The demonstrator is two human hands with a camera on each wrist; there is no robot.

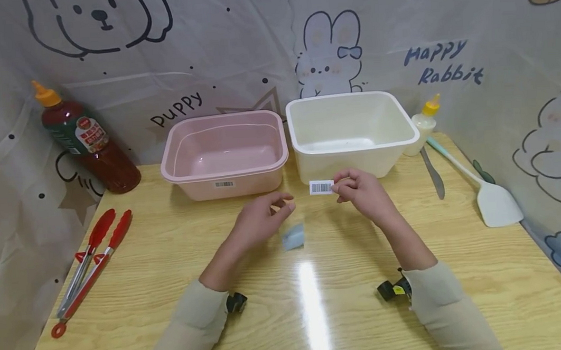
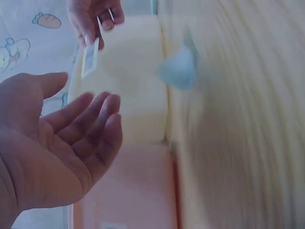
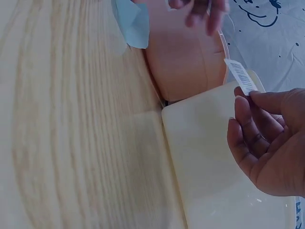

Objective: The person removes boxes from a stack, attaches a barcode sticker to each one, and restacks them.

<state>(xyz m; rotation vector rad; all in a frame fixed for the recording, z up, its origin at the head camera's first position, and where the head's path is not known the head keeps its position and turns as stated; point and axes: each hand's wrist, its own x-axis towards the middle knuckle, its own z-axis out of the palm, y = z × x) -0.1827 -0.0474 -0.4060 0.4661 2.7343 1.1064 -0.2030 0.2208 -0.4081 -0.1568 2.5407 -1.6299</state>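
Between thumb and forefinger, my right hand (image 1: 363,194) pinches a white barcode label (image 1: 321,187) by one end, in front of the white bin (image 1: 350,149). The label's printed bars also show in the right wrist view (image 3: 240,76). My left hand (image 1: 262,218) holds nothing; its fingers are loosely bent, near the front right corner of the pink bin (image 1: 223,172). Another barcode label (image 1: 224,184) is stuck on the pink bin's front wall. A pale blue piece of paper (image 1: 294,237) is just below my left hand; whether it lies on the table or is in the air, I cannot tell.
Red-handled tongs (image 1: 92,269) lie at the left, with a large red sauce bottle (image 1: 90,137) behind them. To the right are a small yellow-capped bottle (image 1: 424,122), a knife (image 1: 434,175) and a white spatula (image 1: 498,204). A printed cloth backdrop (image 1: 236,50) stands behind the bins.
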